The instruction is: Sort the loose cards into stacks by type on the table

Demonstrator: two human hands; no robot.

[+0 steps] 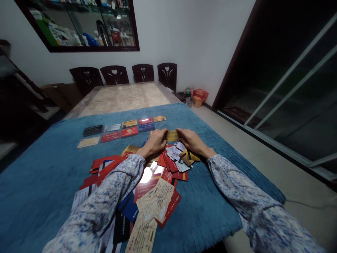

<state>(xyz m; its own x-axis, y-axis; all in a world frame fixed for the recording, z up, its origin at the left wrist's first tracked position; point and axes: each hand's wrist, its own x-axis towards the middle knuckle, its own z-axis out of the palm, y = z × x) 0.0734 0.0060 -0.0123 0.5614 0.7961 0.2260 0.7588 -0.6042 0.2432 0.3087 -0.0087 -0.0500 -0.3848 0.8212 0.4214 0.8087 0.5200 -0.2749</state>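
Between my two hands is a gold card [173,136], gripped at its left end by my left hand [156,141] and at its right end by my right hand [192,141]. Whether it is one card or a small stack I cannot tell. Just below my hands spreads a loose heap of red cards [168,162], small white cards [176,151] and black-and-gold cards [187,157]. Nearer me lie beige printed cards [158,198] and blue cards [131,208]. My left sleeve hides part of the heap.
Sorted piles stand in rows beyond, among them black cards [93,130], a beige card [88,142] and red cards [129,132]. A blue cloth [210,207] covers the near part of the table [126,95]. Dark chairs [167,75] line the far side.
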